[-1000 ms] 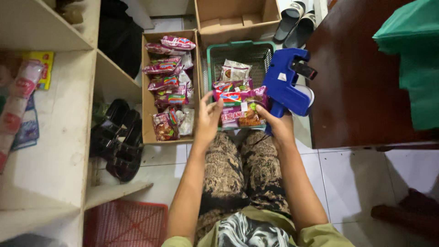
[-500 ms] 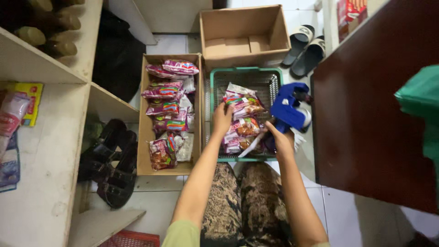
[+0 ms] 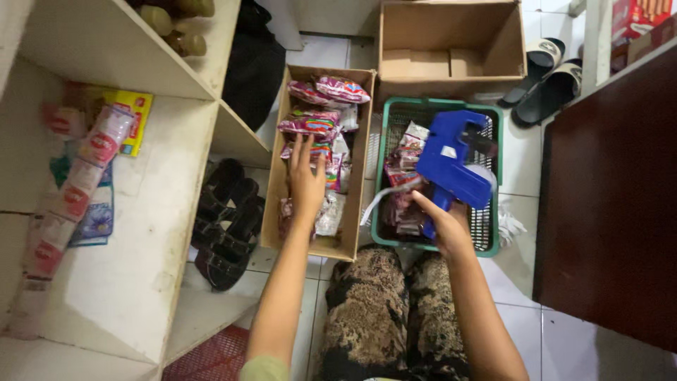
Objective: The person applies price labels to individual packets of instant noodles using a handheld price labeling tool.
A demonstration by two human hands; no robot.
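Note:
My right hand (image 3: 443, 224) grips the handle of a blue price-label gun (image 3: 451, 164), held over a green plastic basket (image 3: 493, 240) that holds several snack packets (image 3: 404, 159). A white label strip (image 3: 381, 200) trails from the gun. My left hand (image 3: 307, 178) reaches, fingers spread, into a long open cardboard box (image 3: 352, 212) and rests on the colourful snack packets (image 3: 321, 127) inside it.
An empty cardboard box (image 3: 451, 42) stands behind the basket. White shelves (image 3: 141, 212) with packets are on the left, black sandals (image 3: 226, 219) below them. A dark wooden counter (image 3: 613, 212) is on the right, slippers (image 3: 546, 81) beyond it. A red basket (image 3: 211, 360) is at bottom left.
My left hand left the green basket and moved left into the cardboard box. The label gun has stayed in my right hand, lifted higher over the basket.

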